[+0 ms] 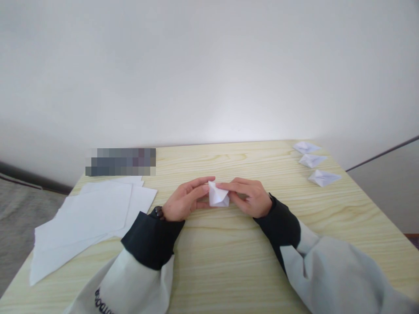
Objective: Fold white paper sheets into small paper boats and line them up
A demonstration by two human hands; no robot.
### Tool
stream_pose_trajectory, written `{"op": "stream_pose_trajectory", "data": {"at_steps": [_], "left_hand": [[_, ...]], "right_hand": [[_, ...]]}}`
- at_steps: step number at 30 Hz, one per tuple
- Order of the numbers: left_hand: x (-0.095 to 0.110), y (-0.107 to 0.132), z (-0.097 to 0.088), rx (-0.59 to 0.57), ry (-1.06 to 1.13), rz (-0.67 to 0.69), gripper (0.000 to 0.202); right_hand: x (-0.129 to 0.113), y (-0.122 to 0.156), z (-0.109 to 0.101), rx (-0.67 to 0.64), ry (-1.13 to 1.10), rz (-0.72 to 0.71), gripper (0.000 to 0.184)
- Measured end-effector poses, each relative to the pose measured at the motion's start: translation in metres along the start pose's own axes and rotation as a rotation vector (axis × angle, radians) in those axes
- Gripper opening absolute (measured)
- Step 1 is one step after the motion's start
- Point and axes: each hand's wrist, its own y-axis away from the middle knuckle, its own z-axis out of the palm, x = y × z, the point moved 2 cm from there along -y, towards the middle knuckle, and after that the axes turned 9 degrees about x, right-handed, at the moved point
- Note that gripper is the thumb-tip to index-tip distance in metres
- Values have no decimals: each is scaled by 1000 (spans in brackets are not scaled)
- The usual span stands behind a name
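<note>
A small piece of folded white paper [218,197] is held between my two hands above the middle of the wooden table. My left hand [186,199] grips its left edge, thumb in front and fingers behind and below. On the other side, my right hand [249,196] presses the paper's upper right part with the index finger, the thumb lower at its right edge. One upper flap stands up to a point near the left thumb. The fingertips behind the paper are hidden.
Several loose white paper sheets [94,209] overlap at the left of the wooden table [222,270]. Three folded paper boats [324,178] stand in a row at the far right. A pixelated dark object [121,162] lies at the back left, near the white wall [209,69].
</note>
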Motion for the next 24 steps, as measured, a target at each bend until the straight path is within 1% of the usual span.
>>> {"op": "stream_pose_trajectory", "data": {"at_steps": [3,6,8,12,15,17,19,21,22,24], "left_hand": [[-1,-1,3,64,-59,-10,47],[-2,-2,3,91,-98,-6,48],[-3,-3,2,124,-100,32,47],[-5,-5,-1,232,-50,139,42],[-6,-5,0,263,-59,180,42],[-6,-5,1,279,-86,196,43],[-6,-3,4,297,-120,199,43],[-5,-2,6,315,-164,196,42],[-5,-1,7,323,-186,195,41],[-4,0,9,336,-218,190,40]], "right_hand": [[1,1,1,2,9,-48,35],[-1,2,1,25,31,-63,36],[-3,1,1,28,42,-58,36],[-6,0,0,26,29,-51,34],[-8,0,-1,-11,-70,3,34],[-8,0,-1,-29,-115,68,31],[-6,0,-1,-8,-116,169,26],[-4,-1,0,-13,-89,260,19],[-3,-1,1,-36,-66,279,17],[-3,-1,2,-100,-28,279,18]]}}
